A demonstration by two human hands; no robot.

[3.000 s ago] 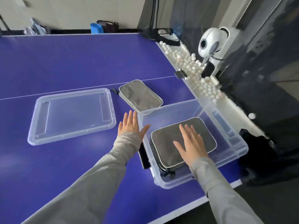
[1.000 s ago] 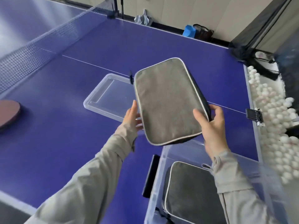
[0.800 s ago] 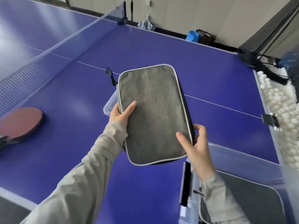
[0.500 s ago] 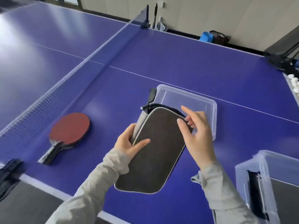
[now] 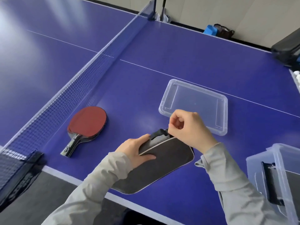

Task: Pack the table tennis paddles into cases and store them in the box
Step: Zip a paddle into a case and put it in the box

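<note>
Lower centre: grey case (image 5: 162,168) with white piping on the blue worktop (image 5: 178,62), near end reaching over the front edge. Left hand (image 5: 134,151) gripping its left side, fingers (image 5: 142,138) curled around the edge, thumb pressed on top. Right hand (image 5: 190,129) at the case's upper corner, fingers clamped in a pinch there, just beside a black strap (image 5: 159,133). Left of the case, apart: red-faced paddles (image 5: 87,124), stacked, near the net (image 5: 65,95). Above right: clear lid (image 5: 194,104). Far right edge: clear box (image 5: 279,168), partly cut off.

Bare left hand (image 5: 134,150), bare right hand (image 5: 190,129). Behind fingers, long light grey sleeves in thin, softly wrinkled fabric. left sleeve (image 5: 90,189): cuff snug at wrist. right sleeve (image 5: 230,181): cuff looser, small flap at edge.
</note>
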